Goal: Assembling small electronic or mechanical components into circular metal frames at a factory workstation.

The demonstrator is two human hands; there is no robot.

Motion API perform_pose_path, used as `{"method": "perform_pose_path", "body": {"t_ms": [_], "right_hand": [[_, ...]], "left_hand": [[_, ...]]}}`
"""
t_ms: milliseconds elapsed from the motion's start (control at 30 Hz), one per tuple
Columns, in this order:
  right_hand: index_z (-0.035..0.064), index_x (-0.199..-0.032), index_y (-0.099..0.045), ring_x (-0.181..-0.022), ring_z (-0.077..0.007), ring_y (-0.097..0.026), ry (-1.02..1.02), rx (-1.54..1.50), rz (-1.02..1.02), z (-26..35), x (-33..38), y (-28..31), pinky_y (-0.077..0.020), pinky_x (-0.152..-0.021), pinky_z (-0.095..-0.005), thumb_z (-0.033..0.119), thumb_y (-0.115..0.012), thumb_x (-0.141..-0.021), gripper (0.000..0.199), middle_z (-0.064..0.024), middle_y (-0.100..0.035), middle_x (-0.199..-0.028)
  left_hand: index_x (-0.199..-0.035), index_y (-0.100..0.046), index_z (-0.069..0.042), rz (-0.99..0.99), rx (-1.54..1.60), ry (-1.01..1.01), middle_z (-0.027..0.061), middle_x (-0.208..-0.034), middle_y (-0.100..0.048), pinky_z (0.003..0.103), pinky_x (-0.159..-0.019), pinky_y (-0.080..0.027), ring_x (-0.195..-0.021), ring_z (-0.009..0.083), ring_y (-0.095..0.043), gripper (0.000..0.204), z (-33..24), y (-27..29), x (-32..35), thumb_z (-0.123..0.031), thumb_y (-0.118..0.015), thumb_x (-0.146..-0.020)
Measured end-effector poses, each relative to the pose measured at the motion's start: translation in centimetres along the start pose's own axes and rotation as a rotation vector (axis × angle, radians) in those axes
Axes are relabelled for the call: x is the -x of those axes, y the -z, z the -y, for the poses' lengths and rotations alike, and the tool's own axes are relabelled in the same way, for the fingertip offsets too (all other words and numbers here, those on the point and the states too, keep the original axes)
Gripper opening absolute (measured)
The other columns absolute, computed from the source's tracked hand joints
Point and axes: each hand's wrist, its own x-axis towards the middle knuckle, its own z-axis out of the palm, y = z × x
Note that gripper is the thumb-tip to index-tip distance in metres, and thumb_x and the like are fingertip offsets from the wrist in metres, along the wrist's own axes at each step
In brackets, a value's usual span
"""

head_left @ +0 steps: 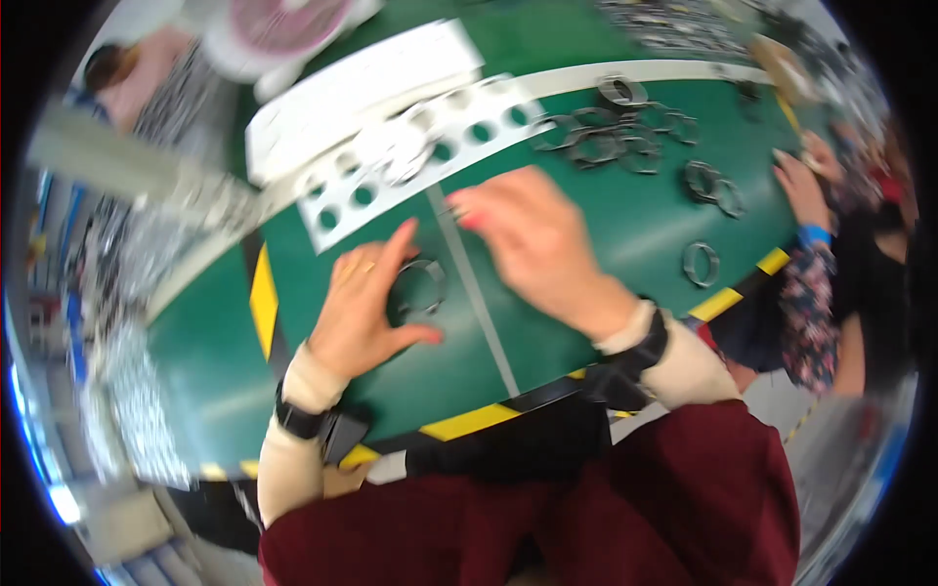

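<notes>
One ring this side of the holed strip seems mid-handling, likely needing steadying next: left hand spread, grip unclear in my right hand.

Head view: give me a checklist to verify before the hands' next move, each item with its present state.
1. Dark ring framed between the left hand's thumb and fingers: ok.
2. Left hand touching that ring: cannot tell.
3. Right hand holding something small: cannot tell, its fingertips are blurred.
4. White holed panel free of pieces: not ok, some lie on it.
5. Co-worker's hands apart from the person's own: ok, they are at the table's right side.
</notes>
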Motion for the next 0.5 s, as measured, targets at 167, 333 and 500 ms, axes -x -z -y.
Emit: {"method": "perform_pose_path", "body": {"t_ms": [167, 333, 500], "right_hand": [[0.0016, -0.103, -0.067, -0.076, -0.0244, -0.059, -0.026, -0.027, 0.138, 2.4, 0.4, -7.4, -0.0467, -0.067, -0.0313, -0.003, -0.068, -0.081, 0.023, -0.0091, -0.066, -0.085], [-0.0001, -0.103, -0.066, -0.076, -0.0241, -0.059, -0.008, -0.085, 0.208, 3.6, 1.5, -10.5, -0.0464, -0.067, -0.0311, -0.003, -0.068, -0.081, 0.022, -0.0097, -0.066, -0.086], [0.0, -0.101, -0.066, -0.074, -0.0247, -0.059, 0.019, -0.115, 0.29, 4.5, 2.3, -12.0, -0.0466, -0.066, -0.0319, -0.003, -0.07, -0.079, 0.022, -0.0097, -0.066, -0.086]], "left_hand": [[-0.151, -0.025, -0.004, 0.053, 0.036, 0.086, 0.009, -0.105, -0.058, 0.04, -0.094, -0.038, -0.1, 0.0274, -0.053, 0.119, 5.5, 2.4, 6.1, -0.033, -0.089, -0.056], [-0.152, -0.024, -0.007, 0.066, 0.175, 0.08, 0.007, -0.102, -0.058, 0.041, -0.094, -0.037, -0.098, 0.0261, -0.053, 0.118, 8.5, 2.5, 9.0, -0.027, -0.09, -0.056], [-0.153, -0.024, -0.008, 0.079, 0.18, 0.093, 0.0056, -0.105, -0.06, 0.04, -0.098, -0.036, -0.101, 0.0254, -0.055, 0.116, 9.2, 2.5, 10.1, -0.022, -0.089, -0.058]]}}
